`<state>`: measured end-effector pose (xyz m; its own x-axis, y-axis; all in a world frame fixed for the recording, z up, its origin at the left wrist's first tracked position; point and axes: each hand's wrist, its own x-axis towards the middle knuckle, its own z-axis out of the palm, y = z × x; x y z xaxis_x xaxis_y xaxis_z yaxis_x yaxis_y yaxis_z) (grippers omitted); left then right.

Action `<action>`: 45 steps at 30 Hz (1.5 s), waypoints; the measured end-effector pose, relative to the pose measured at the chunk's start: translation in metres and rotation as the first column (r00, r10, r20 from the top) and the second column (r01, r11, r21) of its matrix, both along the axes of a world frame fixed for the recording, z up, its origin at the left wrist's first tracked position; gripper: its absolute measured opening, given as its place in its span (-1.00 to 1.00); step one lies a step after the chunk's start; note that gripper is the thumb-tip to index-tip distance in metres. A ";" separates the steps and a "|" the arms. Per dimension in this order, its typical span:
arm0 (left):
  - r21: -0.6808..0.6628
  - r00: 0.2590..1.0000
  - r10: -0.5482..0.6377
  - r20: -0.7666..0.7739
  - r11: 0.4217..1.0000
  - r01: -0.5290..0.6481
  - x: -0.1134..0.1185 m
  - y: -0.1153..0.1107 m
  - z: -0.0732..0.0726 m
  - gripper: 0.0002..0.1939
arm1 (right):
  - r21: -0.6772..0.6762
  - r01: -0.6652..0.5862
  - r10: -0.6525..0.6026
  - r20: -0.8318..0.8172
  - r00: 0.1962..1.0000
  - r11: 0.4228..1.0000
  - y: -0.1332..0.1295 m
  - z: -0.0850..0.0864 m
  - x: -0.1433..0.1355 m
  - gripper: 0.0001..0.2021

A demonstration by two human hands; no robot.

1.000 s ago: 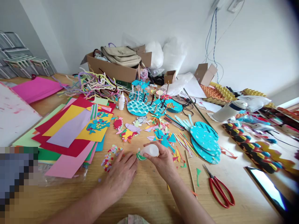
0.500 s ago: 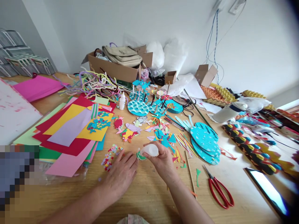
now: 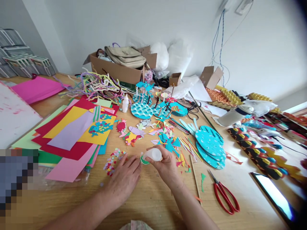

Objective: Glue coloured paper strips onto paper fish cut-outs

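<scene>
My right hand (image 3: 166,167) is wrapped round a white bottle (image 3: 154,154), tipped over a small green paper piece (image 3: 144,160) on the table. The bottle's tip is hard to make out against that piece. My left hand (image 3: 127,174) lies flat with its fingers stretched out, fingertips beside the green piece. Just left of its fingers are small coloured paper dots (image 3: 112,161). Behind my hands lie cut paper fish (image 3: 136,131) and turquoise scraps (image 3: 168,142).
Coloured paper sheets (image 3: 72,127) are piled at the left. Red-handled scissors (image 3: 224,195), a wooden stick (image 3: 195,177) and turquoise discs (image 3: 209,143) lie at the right. Farther back are pipe cleaners (image 3: 100,86), an upright white bottle (image 3: 125,103) and a cardboard box (image 3: 117,72).
</scene>
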<state>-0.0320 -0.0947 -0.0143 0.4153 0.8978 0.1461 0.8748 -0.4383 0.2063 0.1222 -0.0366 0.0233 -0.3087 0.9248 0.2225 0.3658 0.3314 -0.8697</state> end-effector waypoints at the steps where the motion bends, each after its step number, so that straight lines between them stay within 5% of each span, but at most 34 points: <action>1: 0.000 1.000 0.001 0.000 1.000 -0.001 0.000 0.000 0.000 -0.69 | 0.007 0.000 0.000 0.002 1.000 1.000 0.001 0.000 -0.001 -0.83; 45: -0.007 1.000 -0.006 -0.004 1.000 0.006 0.001 0.000 0.000 -0.70 | -0.041 0.015 -0.018 -0.074 0.997 0.999 0.002 -0.004 0.000 -0.83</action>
<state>-0.0311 -0.0950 -0.0143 0.4217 0.8961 0.1384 0.8728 -0.4425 0.2060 0.1225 -0.0349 0.0193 -0.2769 0.9384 0.2068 0.3045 0.2898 -0.9074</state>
